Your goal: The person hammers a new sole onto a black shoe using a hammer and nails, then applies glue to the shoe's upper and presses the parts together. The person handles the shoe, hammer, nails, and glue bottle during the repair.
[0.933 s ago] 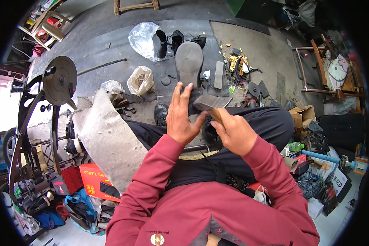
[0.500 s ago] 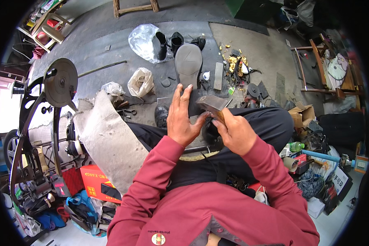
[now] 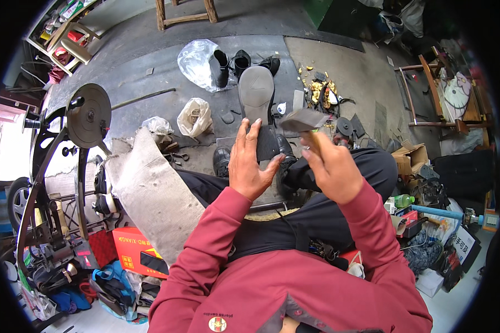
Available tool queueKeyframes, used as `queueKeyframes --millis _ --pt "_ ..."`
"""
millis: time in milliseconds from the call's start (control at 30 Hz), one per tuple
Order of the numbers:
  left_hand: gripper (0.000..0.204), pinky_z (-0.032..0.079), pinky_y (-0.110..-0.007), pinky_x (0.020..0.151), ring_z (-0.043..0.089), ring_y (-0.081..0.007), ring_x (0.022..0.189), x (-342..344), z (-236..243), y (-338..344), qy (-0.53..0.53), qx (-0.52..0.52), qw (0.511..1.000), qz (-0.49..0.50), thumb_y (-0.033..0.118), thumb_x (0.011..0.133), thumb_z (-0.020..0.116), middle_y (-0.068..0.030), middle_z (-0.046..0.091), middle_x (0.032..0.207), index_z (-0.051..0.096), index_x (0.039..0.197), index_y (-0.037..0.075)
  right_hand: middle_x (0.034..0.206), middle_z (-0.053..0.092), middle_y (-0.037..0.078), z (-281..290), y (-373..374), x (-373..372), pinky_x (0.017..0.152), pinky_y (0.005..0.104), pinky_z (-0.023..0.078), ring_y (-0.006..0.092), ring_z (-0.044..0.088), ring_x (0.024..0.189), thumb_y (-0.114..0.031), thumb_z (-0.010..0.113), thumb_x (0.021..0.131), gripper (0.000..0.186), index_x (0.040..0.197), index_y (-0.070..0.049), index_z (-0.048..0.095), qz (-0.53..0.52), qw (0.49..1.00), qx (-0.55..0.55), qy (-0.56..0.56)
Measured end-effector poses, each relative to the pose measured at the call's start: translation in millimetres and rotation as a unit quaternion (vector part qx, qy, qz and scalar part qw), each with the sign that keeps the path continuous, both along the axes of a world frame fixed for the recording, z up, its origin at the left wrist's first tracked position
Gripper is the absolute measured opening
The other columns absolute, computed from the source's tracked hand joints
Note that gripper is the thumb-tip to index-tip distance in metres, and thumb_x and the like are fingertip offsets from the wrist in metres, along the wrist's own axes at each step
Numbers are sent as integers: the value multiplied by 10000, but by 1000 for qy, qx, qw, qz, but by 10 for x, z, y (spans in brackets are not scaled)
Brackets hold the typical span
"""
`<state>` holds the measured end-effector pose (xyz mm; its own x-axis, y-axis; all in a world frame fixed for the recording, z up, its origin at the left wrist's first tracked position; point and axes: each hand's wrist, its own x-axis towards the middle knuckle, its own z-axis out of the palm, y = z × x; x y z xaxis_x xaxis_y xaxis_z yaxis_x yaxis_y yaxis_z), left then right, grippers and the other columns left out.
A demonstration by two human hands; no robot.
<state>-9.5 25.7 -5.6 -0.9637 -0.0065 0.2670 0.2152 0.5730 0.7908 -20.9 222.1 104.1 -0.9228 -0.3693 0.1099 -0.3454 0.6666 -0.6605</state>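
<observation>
An upturned shoe (image 3: 256, 91) with a grey sole points away from me between my knees. At its near end lies a dark ridged heel piece (image 3: 268, 143). My left hand (image 3: 248, 166) rests along the left side of this heel, fingers stretched out and thumb spread apart. My right hand (image 3: 339, 169) is closed round the wooden handle of a hammer (image 3: 304, 120). The hammer's metal head is to the right of the shoe, apart from the heel, and slightly blurred. What supports the shoe from below is mostly hidden.
Black boots (image 3: 240, 62) stand beyond the shoe beside a clear plastic bag (image 3: 198, 62). Scraps (image 3: 321, 91) lie on the floor to the right. A white bag (image 3: 194, 117) stands left of the shoe. A machine with a wheel (image 3: 89, 115) rises at far left; grey cloth (image 3: 153, 191) covers my left thigh.
My right hand has swung the hammer away from the heel, to the right and farther out, uncovering the ridged piece. My left hand stays beside the heel.
</observation>
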Motion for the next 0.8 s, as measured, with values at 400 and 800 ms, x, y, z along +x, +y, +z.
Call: queueKeyframes --millis 400,800 --pt "946 405 -493 1126 478 -470 1373 11 -18 -12 -10 -8 1000 -4 351 819 860 -253 382 1606 381 1590 82 715 665 159 -688 34 -50 550 431 506 326 663 597 -217 695 990 284 1140 -5 579 -103 975 -152 -127" --pt "828 480 -393 1033 603 -278 1300 357 -130 -308 -190 228 954 33 146 831 820 -176 539 1480 392 1536 73 817 601 30 -907 -371 -88 408 249 452 108 588 560 -158 808 918 446 1228 -19 519 -204 796 -441 -362"
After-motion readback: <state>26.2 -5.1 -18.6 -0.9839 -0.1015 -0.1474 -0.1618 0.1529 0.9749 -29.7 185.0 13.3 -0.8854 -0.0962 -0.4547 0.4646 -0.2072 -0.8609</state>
